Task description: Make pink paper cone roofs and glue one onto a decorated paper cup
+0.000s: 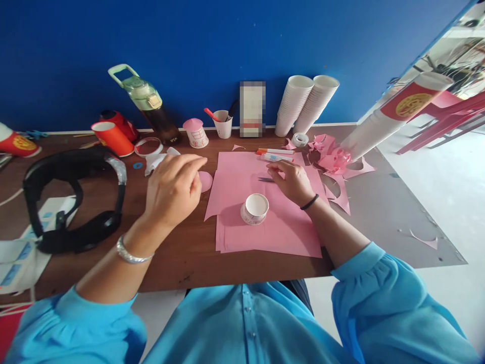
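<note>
My left hand [174, 187] is raised over the brown table, thumb and fingers closed in a pinch. What it holds, if anything, is hidden or too small to name. Just past its fingers lies a round pink paper piece [205, 181], partly covered. My right hand [291, 179], also pinched closed, is above the stacked pink paper sheets [273, 237]; I cannot make out anything in its fingers. Partly hidden beside it are scissors [266, 179], their blades pointing left. Between my hands, a paper cup [255, 209] with red drawing round its side stands on the sheets.
A small cup house with a pink roof [195, 133], a cup of pens [223, 124] and stacked white cups [294, 105] line the blue wall. Markers [280, 151], a tape roll [300, 139] and pink scraps [343, 194] lie right. A bottle [151, 103] and black headgear [76, 202] are left.
</note>
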`<action>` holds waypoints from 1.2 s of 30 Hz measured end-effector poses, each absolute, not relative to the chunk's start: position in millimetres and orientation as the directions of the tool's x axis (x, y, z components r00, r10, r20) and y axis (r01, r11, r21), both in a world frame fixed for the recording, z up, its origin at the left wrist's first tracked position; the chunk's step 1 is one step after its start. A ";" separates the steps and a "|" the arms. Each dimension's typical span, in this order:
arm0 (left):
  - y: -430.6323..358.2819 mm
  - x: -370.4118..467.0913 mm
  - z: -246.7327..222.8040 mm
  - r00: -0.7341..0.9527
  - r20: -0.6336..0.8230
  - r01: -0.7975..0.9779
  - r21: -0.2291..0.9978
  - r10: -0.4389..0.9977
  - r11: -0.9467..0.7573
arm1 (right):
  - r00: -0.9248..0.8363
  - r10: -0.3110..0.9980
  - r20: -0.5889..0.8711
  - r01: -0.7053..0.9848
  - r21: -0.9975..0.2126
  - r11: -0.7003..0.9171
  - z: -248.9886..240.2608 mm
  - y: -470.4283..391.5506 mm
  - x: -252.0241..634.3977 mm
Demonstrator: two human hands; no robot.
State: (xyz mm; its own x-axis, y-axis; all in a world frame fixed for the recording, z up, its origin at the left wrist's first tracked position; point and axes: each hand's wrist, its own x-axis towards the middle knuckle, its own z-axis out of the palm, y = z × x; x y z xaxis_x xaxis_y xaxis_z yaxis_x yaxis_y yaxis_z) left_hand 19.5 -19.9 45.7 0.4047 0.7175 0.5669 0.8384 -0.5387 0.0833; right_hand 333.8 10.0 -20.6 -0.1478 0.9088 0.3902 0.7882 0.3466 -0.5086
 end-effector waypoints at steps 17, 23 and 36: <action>19.9 0.4 24.6 0.402 -0.030 0.894 0.226 0.915 -0.386 | -0.239 0.890 0.388 0.763 -0.492 0.419 -21.9 7.4 332.8; 37.8 0.1 38.9 0.466 -0.338 0.883 0.115 0.817 -0.456 | -0.259 0.893 0.368 0.757 -0.497 0.424 -22.0 6.1 331.5; 47.7 9.2 55.5 0.455 -0.478 0.849 -0.020 0.751 -0.528 | -0.253 0.898 0.359 0.772 -0.484 0.411 -18.6 5.9 330.8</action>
